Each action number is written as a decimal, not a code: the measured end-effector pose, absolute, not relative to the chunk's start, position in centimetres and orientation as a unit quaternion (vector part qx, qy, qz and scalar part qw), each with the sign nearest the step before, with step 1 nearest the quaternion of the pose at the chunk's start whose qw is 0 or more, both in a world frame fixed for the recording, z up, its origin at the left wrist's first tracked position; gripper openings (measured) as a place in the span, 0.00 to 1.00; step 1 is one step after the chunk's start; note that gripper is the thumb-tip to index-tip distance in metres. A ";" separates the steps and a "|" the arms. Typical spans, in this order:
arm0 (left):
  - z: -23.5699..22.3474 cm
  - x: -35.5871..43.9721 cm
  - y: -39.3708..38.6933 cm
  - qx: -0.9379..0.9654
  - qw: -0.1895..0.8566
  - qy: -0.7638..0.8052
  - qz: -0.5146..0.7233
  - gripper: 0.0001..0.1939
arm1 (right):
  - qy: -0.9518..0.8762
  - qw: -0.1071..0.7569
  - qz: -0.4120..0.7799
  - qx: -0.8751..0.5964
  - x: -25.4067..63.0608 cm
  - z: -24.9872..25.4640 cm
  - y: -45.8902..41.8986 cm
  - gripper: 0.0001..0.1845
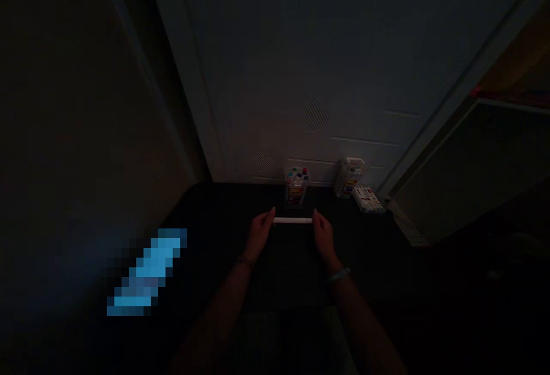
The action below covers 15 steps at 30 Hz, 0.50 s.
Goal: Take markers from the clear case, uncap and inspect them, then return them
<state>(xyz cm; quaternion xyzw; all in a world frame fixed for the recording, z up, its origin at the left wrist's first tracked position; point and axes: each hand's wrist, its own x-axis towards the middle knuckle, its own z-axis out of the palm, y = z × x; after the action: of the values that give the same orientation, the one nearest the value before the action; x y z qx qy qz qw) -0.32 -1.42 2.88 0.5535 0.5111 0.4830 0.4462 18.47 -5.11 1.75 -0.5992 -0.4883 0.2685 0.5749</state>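
Note:
A slim white marker [293,220] lies level between my two hands, with a faint seam near its right end. My left hand [259,231] is closed on its left end, and my right hand [323,234] grips the right end. Just behind it stands a clear case of markers [295,189] with coloured caps showing at the top. The scene is very dark, so finer detail on the marker does not show.
A second clear case [349,179] leans at the wall, beside a white box [368,199]. To the left glows a blurred blue screen [148,272] at the edge of the dark tabletop [283,272]. A pale panel with hearts [317,116] rises behind.

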 end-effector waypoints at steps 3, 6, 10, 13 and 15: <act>2.7 -0.2 -1.3 0.570 0.437 0.501 0.482 0.25 | -0.481 0.568 0.274 -0.609 18.5 1.7 -5.1 0.24; 2.6 -0.2 -1.0 0.589 0.424 0.482 0.490 0.23 | -0.482 0.568 0.266 -0.612 18.6 1.6 -5.0 0.23; 2.4 -0.3 -0.8 0.600 0.413 0.470 0.499 0.20 | -0.487 0.578 0.271 -0.596 18.6 1.7 -4.9 0.21; 2.1 -0.3 -0.6 0.586 0.400 0.477 0.518 0.18 | -0.488 0.589 0.279 -0.581 18.6 1.8 -4.9 0.19; 1.8 -0.3 -0.4 0.579 0.399 0.477 0.528 0.17 | -0.487 0.600 0.279 -0.570 18.6 1.7 -4.9 0.19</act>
<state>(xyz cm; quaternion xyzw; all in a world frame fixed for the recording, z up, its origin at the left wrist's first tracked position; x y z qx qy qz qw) -0.31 -0.45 1.78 0.5787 0.4775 0.5276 0.3985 18.64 -4.86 1.75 -0.5700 -0.4871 0.2793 0.5998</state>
